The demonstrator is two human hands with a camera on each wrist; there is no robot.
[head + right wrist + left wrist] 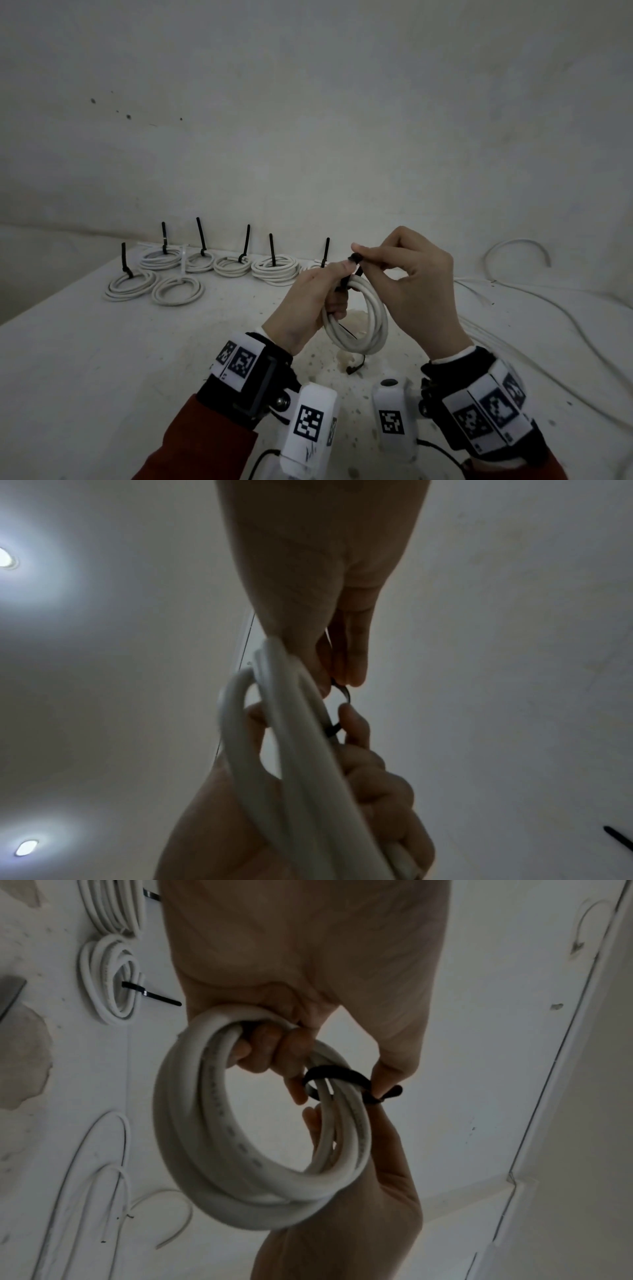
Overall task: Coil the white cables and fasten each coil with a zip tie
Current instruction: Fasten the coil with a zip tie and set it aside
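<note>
The left hand (310, 301) grips the coil (358, 317) of white cable, its fingers curled through the ring and round the strands; the left wrist view shows them hooked inside the loop. The coil hangs upright in the air between the two hands, above the table (102, 359). A black zip tie (337, 1076) loops round the strands near the top of the coil, just beside the left fingertips. The right hand (416, 291) pinches the tie's end between thumb and forefinger, at the coil's top, touching the left thumb.

Farther back on the table lie finished coils (156, 274) in a rough row, each bound with a black tie whose tail stands up. One short black tie (356, 366) lies on the table below the held coil. Loose white cables (534, 308) trail across the table at the right.
</note>
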